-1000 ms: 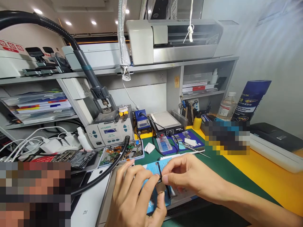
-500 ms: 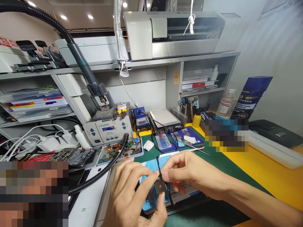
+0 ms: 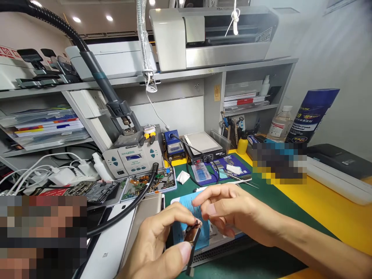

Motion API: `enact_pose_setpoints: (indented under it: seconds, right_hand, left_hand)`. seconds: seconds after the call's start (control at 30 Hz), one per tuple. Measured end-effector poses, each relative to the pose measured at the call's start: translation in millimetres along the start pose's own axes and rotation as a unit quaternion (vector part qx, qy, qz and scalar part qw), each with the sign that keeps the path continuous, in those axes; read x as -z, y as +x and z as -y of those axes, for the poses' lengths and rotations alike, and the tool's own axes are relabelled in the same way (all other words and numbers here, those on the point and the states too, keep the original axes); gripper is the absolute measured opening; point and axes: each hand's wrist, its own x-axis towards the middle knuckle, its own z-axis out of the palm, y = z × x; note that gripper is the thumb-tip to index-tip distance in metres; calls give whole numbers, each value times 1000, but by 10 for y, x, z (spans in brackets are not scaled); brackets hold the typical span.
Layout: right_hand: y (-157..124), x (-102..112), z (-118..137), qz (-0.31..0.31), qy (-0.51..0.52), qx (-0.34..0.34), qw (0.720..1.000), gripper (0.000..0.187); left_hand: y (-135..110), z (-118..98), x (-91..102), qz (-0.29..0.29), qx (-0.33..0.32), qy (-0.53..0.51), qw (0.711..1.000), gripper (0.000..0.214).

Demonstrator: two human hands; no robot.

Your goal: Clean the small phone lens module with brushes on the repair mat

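Note:
My left hand [image 3: 157,242] pinches a small flat electronic module [image 3: 192,232] between thumb and index finger. The module is tilted, with a coppery, shiny face, and a thin black ribbon strip [image 3: 192,257] hangs down from it past my thumb. Just to the right, my right hand [image 3: 229,207] hovers apart from the module, its fingers loosely bent with a gap between them and nothing visible in them. Below both hands lies a light-blue printed card or packet [image 3: 184,200], partly hidden by them, on a perforated dark-edged base [image 3: 213,254].
On the left are a white phone [image 3: 106,242], a tray of circuit parts [image 3: 149,184] and a black hose [image 3: 128,213]. Behind stand a soldering station [image 3: 135,155] and a flat heating plate [image 3: 203,143]. Tweezers [image 3: 247,183] lie on the green mat [image 3: 279,221].
My left hand has turned the module over on edge, and its black strip now points down. My right hand has let go of the strip and opened its fingers.

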Motion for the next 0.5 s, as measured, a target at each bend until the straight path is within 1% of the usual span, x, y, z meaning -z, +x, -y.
enact_pose_setpoints:
  seconds: [0.07,0.13,0.2,0.27,0.3,0.37,0.5]
  right_hand:
    - [-17,3,-12,24,16,18,999,32]
    - [-40,-7,-15,48,9,50,998,34]
    - [-69,-36,-8,81,-18,84,993,31]
    - [-102,-76,4,105,-49,119,986,22]
    - [-118,-95,8,107,-56,139,983,18]
    - [-146,-126,9,99,-83,168,977,17]
    - [-177,-147,-9,57,-184,197,961,14]
  left_hand:
    - [-4,-13,13,1,35,-63,997,38]
    - [-12,-33,12,7,66,-111,992,40]
    - [-23,-50,7,25,89,-141,986,40]
    - [-33,-56,5,34,100,-159,982,39]
    - [-36,-57,6,35,105,-169,979,39]
    - [-34,-61,3,31,113,-192,974,39]
    - [2,-108,-31,39,128,-229,964,38]
